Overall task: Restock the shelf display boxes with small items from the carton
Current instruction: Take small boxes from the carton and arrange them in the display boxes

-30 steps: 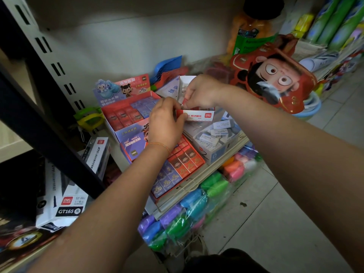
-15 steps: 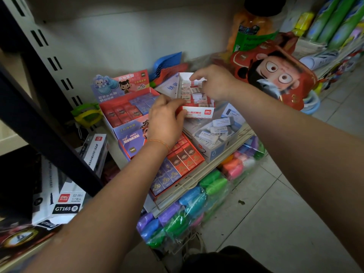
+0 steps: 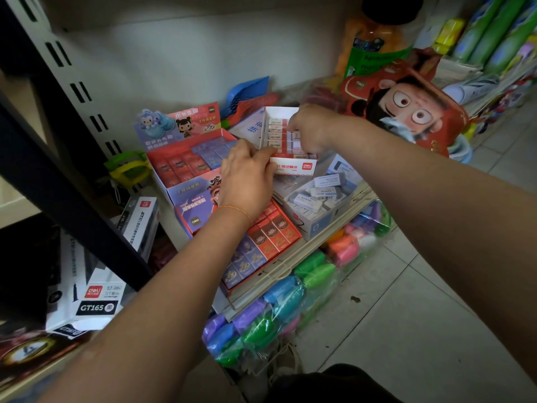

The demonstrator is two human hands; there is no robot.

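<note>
Both hands grip: left hand [image 3: 247, 175] holds the front corner of the white display box [image 3: 293, 165] in the middle of the frame, right hand [image 3: 312, 129] pinches small erasers [image 3: 276, 132] inside. They look light and stiff; pinch their short sides.

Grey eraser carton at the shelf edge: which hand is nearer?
Left. The left hand sits just left of the grey eraser carton; the right hand is farther back.

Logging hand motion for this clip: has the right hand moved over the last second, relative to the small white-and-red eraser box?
Yes. The right hand has moved from the front edge of the small white-and-red eraser box back over its interior, fingers now down among the erasers.
</note>
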